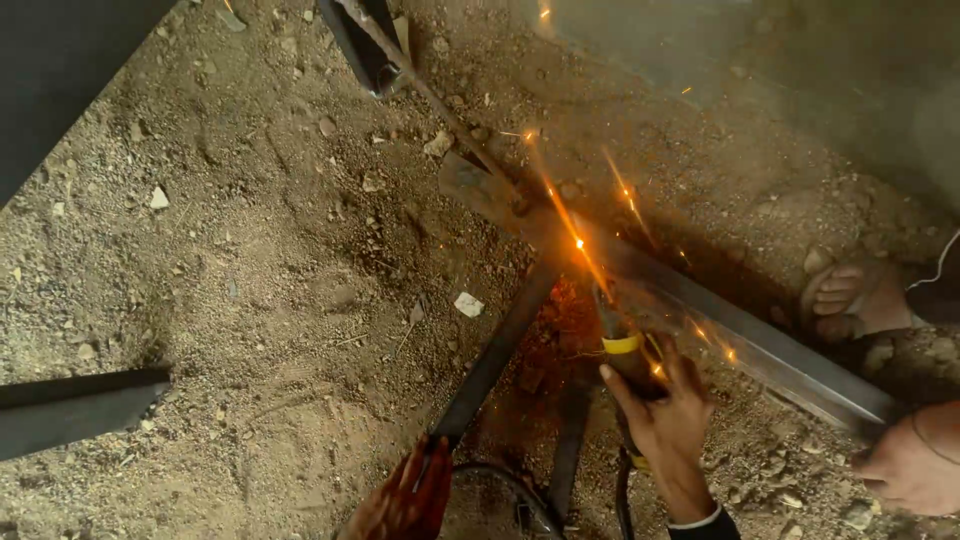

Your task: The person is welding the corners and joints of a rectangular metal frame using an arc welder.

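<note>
Sparks (577,243) fly mid-weld as the right hand (668,412), fingers wrapped around an electrode holder (622,352), joins steel bars (700,315) lying on dirt ground (250,250), left hand (408,497) pressing one bar, joint unfinished.

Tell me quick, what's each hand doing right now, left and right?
Left hand: rests on the lower end of the dark metal bar, fingers spread; grip cannot be told.
Right hand: closed around the welding tool with the yellow band, sparks at its tip.
</note>
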